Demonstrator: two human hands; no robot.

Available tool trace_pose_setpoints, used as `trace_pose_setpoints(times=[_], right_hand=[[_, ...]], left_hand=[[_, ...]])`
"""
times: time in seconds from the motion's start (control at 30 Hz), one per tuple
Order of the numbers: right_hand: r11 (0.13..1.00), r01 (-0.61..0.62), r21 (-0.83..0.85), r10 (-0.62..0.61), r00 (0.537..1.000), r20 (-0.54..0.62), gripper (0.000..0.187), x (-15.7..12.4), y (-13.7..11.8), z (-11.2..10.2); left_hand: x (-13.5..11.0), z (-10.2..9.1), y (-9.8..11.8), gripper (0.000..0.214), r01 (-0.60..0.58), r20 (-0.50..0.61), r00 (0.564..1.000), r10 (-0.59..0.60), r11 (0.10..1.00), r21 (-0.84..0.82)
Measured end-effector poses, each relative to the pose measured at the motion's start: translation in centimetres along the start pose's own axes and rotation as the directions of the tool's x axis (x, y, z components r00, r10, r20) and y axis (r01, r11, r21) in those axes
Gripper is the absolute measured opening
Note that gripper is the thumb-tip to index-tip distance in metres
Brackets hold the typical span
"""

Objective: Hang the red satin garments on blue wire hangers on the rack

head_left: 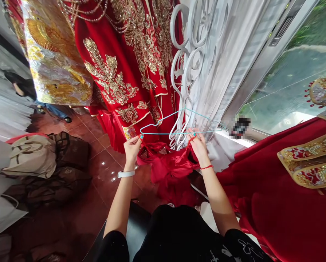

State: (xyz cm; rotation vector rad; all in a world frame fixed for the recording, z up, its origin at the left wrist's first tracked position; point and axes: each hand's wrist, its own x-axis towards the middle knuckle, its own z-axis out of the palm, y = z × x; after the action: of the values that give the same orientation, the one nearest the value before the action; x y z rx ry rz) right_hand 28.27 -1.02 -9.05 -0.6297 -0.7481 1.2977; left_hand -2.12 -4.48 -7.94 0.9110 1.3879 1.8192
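head: l hand (133, 150), r hand (198, 146) w/ red garment (171, 163) at hanger (160, 133)

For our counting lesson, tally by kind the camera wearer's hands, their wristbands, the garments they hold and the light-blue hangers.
Hands: 2 (left hand, right hand)
Wristbands: 2 (white band, red bracelet)
Garments held: 1 (red satin garment)
Light-blue hanger: 1
Total: 6

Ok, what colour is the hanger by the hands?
The hanger is pale turquoise blue, seen in the head view.
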Motion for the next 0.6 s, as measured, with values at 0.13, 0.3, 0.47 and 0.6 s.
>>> trace_pose_setpoints(times=[0.13,0.3,0.47,0.6], right_hand=[[0.999,0.049,-0.019,-0.05,0.997,-0.063,0.033,-0.3,-1.0,-0.3],[0.995,0.056,-0.088,-0.062,0.995,-0.078,0.031,-0.6,-1.8,-0.4],[0.992,0.047,-0.117,-0.059,0.993,-0.107,0.03,-0.4,-2.5,-0.8],[0.992,0.031,-0.12,-0.042,0.995,-0.095,0.028,-0.3,-2.6,-1.1]], left_hand=[[0.2,-0.2,1.2,0.048,-0.021,0.051,0.998,0.021,1.0,0.003],[0.7,0.9,2.0,0.048,-0.028,0.127,0.992,0.028,1.0,0.0],[1.5,2.0,3.3,0.051,-0.056,0.142,0.988,0.054,0.998,0.007],[1.9,2.5,4.4,0.049,-0.038,0.292,0.956,0.023,0.998,0.046]])
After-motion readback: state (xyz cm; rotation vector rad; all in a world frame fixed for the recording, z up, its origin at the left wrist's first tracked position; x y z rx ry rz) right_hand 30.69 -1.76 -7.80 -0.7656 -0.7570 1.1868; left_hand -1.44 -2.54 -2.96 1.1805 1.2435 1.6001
